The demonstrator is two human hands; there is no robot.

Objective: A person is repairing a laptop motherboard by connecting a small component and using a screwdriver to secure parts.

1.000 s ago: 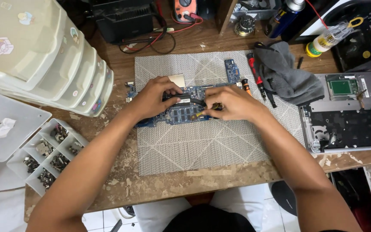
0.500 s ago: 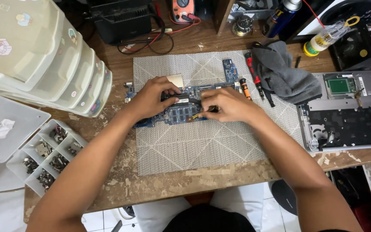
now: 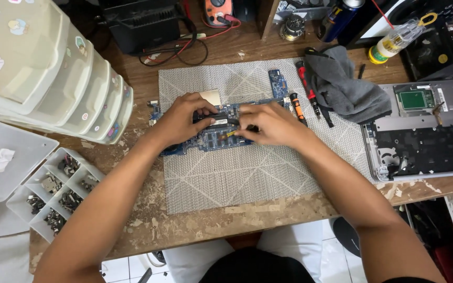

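While my left hand [image 3: 182, 118] pins the blue circuit board [image 3: 221, 137] unmoved, my right hand [image 3: 268, 123] – fingers pinched on a small tool [image 3: 230, 133] – has nudged toward nine o'clock.

The board [image 3: 213, 137] lies on the mat [image 3: 247, 173], with both hands on it. A cloth [image 3: 344, 86] and laptop shell [image 3: 425, 131] lie to the right. Drawers [image 3: 43, 73] and a parts box [image 3: 53, 196] sit left.

There is just the one view, from a camera worn on the person's head, looking steeply down over the wooden workbench [image 3: 132, 230] from close range. The grey mat [image 3: 247, 178] fills the centre. The forearms come in from six o'clock (the wearer's own lap shows there), while the far edge of the bench runs along twelve o'clock.
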